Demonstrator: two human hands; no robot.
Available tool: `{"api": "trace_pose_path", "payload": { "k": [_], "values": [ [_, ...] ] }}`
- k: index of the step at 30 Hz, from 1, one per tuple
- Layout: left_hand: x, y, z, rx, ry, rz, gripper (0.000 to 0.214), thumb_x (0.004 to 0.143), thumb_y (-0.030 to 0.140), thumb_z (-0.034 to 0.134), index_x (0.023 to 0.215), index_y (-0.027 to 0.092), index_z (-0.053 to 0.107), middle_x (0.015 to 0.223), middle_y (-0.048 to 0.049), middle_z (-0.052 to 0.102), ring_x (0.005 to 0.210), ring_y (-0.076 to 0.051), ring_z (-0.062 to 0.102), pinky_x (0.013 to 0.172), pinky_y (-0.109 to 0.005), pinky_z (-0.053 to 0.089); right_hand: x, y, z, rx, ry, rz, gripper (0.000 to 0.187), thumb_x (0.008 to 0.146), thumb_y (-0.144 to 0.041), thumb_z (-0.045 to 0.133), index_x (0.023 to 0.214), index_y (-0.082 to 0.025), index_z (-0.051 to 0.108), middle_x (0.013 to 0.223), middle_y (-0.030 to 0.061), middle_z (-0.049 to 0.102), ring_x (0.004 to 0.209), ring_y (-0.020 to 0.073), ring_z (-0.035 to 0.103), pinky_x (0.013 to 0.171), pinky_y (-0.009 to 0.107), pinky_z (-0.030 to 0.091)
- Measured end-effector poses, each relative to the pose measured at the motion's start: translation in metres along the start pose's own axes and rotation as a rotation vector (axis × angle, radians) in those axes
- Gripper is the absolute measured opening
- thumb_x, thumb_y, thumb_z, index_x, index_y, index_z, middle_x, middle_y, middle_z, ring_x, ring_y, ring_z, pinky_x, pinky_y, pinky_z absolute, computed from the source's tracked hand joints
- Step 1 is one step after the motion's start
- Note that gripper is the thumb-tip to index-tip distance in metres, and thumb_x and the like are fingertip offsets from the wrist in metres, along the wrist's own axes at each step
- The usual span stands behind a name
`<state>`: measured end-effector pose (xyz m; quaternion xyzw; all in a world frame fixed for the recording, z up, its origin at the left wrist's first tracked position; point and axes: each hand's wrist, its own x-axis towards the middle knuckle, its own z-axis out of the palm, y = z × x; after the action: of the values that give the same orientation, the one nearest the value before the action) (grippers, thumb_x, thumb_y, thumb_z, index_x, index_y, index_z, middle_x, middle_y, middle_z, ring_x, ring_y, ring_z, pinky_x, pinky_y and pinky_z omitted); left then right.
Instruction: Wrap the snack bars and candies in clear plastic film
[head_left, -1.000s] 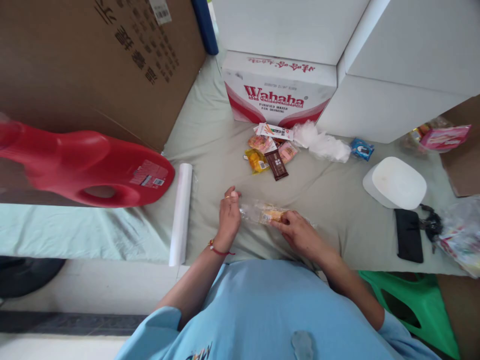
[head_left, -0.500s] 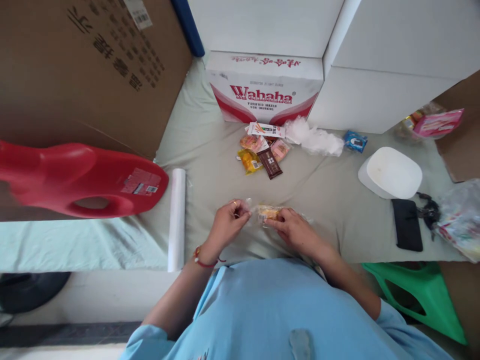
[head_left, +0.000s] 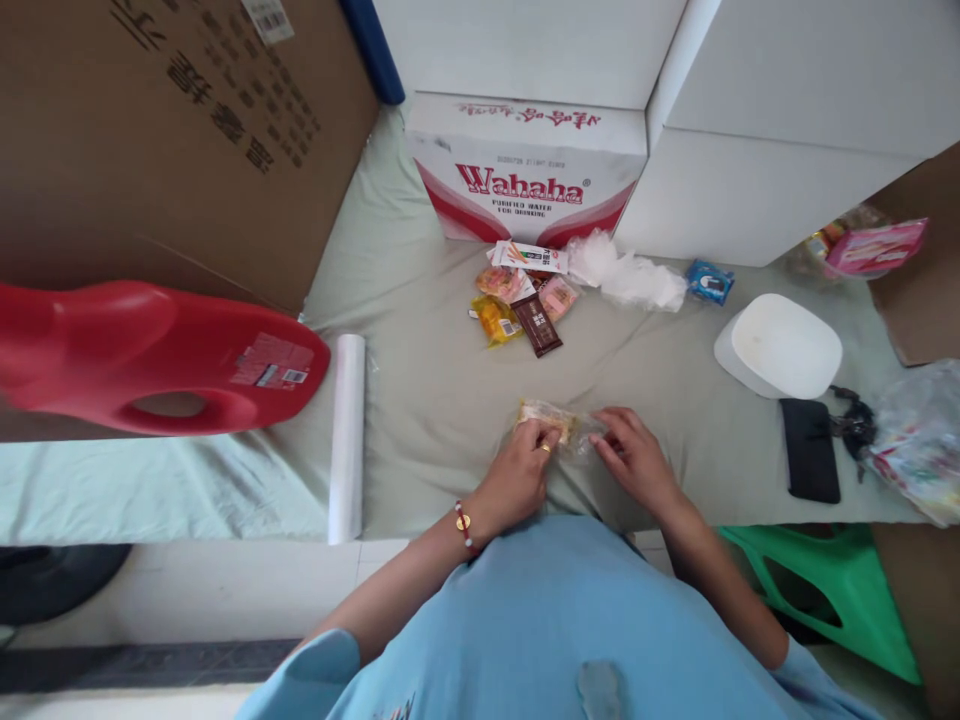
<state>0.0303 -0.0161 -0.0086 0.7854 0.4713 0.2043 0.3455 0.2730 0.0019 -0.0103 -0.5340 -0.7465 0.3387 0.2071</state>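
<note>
A small yellowish snack packet inside a clear plastic bag lies on the cloth just in front of me. My left hand is closed on the packet, its fingers pressed onto the near side; they cover part of it. On the other side my right hand pinches the loose end of the clear plastic between thumb and fingers. Beyond the hands lies a small pile of wrapped snacks, among them a brown packet and a yellow packet.
A roll of clear plastic bags lies at left, beside a large red jug. Crumpled plastic and a Wahaha carton are at the back. To the right are a white container, a black phone-like object and keys.
My left hand has moved right, from the end of the plastic onto the packet. My right hand has let go of the packet and shifted right to the plastic's other end.
</note>
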Motion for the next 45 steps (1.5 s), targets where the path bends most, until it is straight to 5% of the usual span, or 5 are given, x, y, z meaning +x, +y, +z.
{"api": "trace_pose_path", "payload": {
  "k": [18, 26, 32, 39, 45],
  "values": [
    [0.006, 0.012, 0.001, 0.434, -0.145, 0.029, 0.031, 0.105, 0.013, 0.039, 0.118, 0.016, 0.068, 0.117, -0.0131, 0.068, 0.116, -0.027, 0.061, 0.098, -0.042, 0.051, 0.055, -0.046, 0.025, -0.093, 0.049, -0.027, 0.022, 0.102, -0.024, 0.05, 0.101, -0.021, 0.071, 0.098, 0.0094, 0.068, 0.092, 0.0229, 0.064, 0.086, 0.034, 0.052],
    [-0.032, -0.007, -0.031, -0.065, -0.088, 0.015, 0.035, 0.089, 0.014, 0.052, 0.116, 0.02, 0.074, 0.126, -0.0138, 0.072, 0.122, -0.028, 0.066, 0.109, -0.047, 0.053, 0.068, -0.064, 0.058, -0.404, -0.062, -0.147, 0.024, 0.105, -0.031, 0.055, 0.116, -0.018, 0.073, 0.118, 0.0156, 0.069, 0.108, 0.0311, 0.055, 0.098, 0.046, 0.048],
    [-0.048, -0.03, -0.036, -0.289, 0.168, -0.356, 0.028, 0.091, 0.019, 0.051, 0.096, 0.024, 0.078, 0.094, -0.004, 0.079, 0.092, -0.022, 0.074, 0.09, -0.039, 0.059, 0.049, -0.071, 0.066, -0.531, -0.094, -0.166, 0.062, 0.095, -0.039, 0.075, 0.148, -0.014, 0.057, 0.148, 0.0234, 0.057, 0.13, 0.04, 0.05, 0.106, 0.055, 0.046],
    [-0.027, -0.025, -0.043, -0.51, 0.399, -0.472, 0.025, 0.097, 0.038, 0.059, 0.112, 0.023, 0.073, 0.115, -0.0075, 0.074, 0.108, -0.022, 0.072, 0.094, -0.038, 0.06, 0.05, -0.06, 0.04, -0.06, 0.084, -0.065, 0.04, 0.103, -0.028, 0.056, 0.141, -0.021, 0.065, 0.133, 0.0164, 0.069, 0.121, 0.0328, 0.06, 0.108, 0.052, 0.049],
    [-0.014, -0.016, -0.025, -0.9, 0.21, -0.437, 0.056, 0.087, 0.054, 0.077, 0.129, 0.019, 0.064, 0.129, -0.0148, 0.074, 0.114, -0.027, 0.073, 0.096, -0.043, 0.062, 0.045, -0.055, 0.035, 0.69, -0.11, 0.203, 0.049, 0.102, -0.065, 0.053, 0.114, -0.021, 0.07, 0.097, 0.0059, 0.075, 0.088, 0.0214, 0.07, 0.082, 0.035, 0.059]
  ]
}}
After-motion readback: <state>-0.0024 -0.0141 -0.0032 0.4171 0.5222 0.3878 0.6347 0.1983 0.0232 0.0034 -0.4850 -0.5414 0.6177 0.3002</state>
